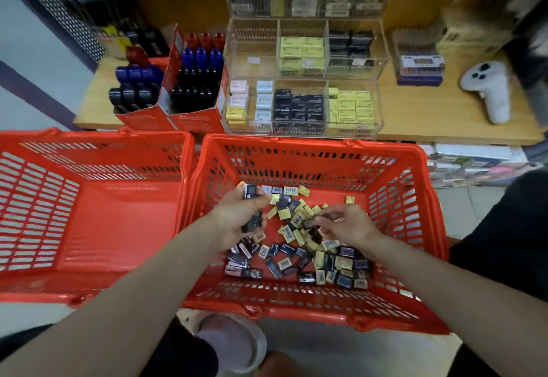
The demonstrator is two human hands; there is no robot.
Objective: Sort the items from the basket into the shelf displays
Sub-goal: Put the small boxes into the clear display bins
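A red basket [320,151] in front of me holds several small yellow and black packets [311,258] scattered on its floor. My left hand [237,216] hovers inside it, gripping a stack of black packets [252,196]. My right hand [347,225] is also inside, pinching one dark packet [310,223] above the pile. Beyond the basket, a clear acrylic shelf display [302,80] on a wooden shelf holds rows of yellow, black, pink and blue packets in compartments; one upper left compartment [252,50] is bare.
A second red basket [89,199] stands at the left. Red cardboard boxes of markers [189,86] sit left of the display. A white controller [489,89] lies on the wooden shelf [415,110] at the right. My shoe [234,341] is below the basket.
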